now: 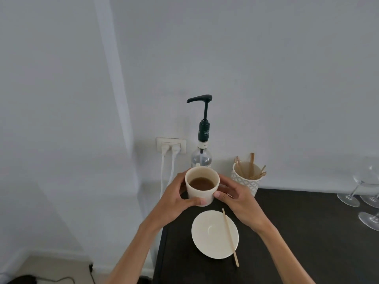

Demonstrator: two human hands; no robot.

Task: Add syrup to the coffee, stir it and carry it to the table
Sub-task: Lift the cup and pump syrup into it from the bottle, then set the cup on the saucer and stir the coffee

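Observation:
A cream cup (202,193) of brown coffee is held above the dark counter (297,232), in front of the syrup bottle. My left hand (176,198) wraps its left side and my right hand (238,198) its right side. The clear syrup bottle (201,158) with a black pump (200,98) stands against the wall behind the cup, spout pointing left; the cup hides its lower part. A cream saucer (211,240) lies on the counter below the cup. A wooden stir stick (230,237) rests across the saucer's right side.
A patterned white pot (246,182) with several wooden sticks stands right of the bottle. Wine glasses (367,193) stand at the counter's far right. A wall socket (171,145) with two white plugs sits left of the bottle. The counter's left edge drops to the floor.

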